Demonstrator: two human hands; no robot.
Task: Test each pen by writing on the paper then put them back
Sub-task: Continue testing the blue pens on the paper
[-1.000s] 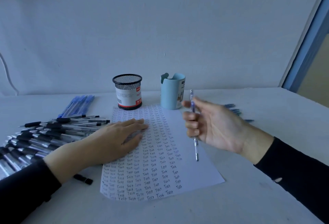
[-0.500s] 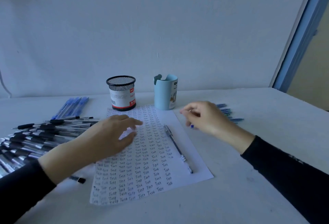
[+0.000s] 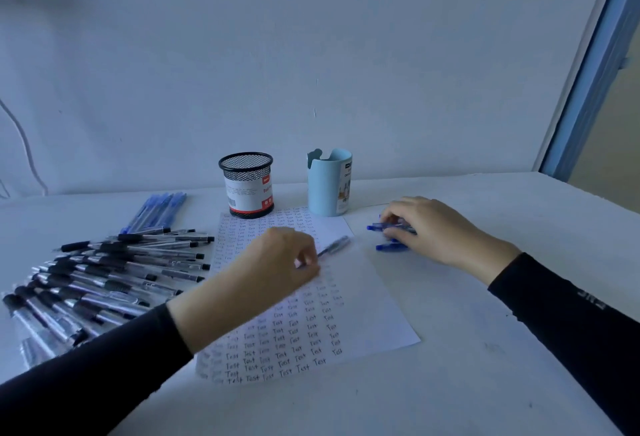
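Black-sleeved and blurred with motion: left hand [image 3: 277, 262] over the middle of the paper [image 3: 374, 304], fingers curled, pinching the near end of a clear-barrelled pen [image 3: 335, 246]. Far end of that pen slanting away to the right, low over the sheet or resting on it; too blurred to say which. Off the paper's right edge, right hand [image 3: 440, 227] knuckles-up on the desk [image 3: 450, 383], thumb and fingertips closed, by the look of it, on a blue pen [image 3: 389, 226] lying crosswise. Just nearer, beside those fingers, a second blue pen [image 3: 389, 247], loose on the desk.

Outward to the left: a broad heap of black-gripped pens [image 3: 114, 272], fanned side by side, tips pointing right, reaching almost to the paper's left edge. Beyond the heap, a small row of blue-capped pens [image 3: 156, 210]. At the far edge of the sheet, a black mesh cup [image 3: 246, 186] and a pale blue holder [image 3: 329, 182], standing near each other, nothing poking above either rim.

Progress, as a judgement: well under way. Paper packed with rows of handwritten "Test" from far edge to near edge, left and centre columns full, only the right-hand strip blank. Probably a tested pen in the left hand and the next candidate under the right. Left to do: at least the two blue pens on the right; impossible to tell how many of the heap already tried. No pens visibly returned to either container.
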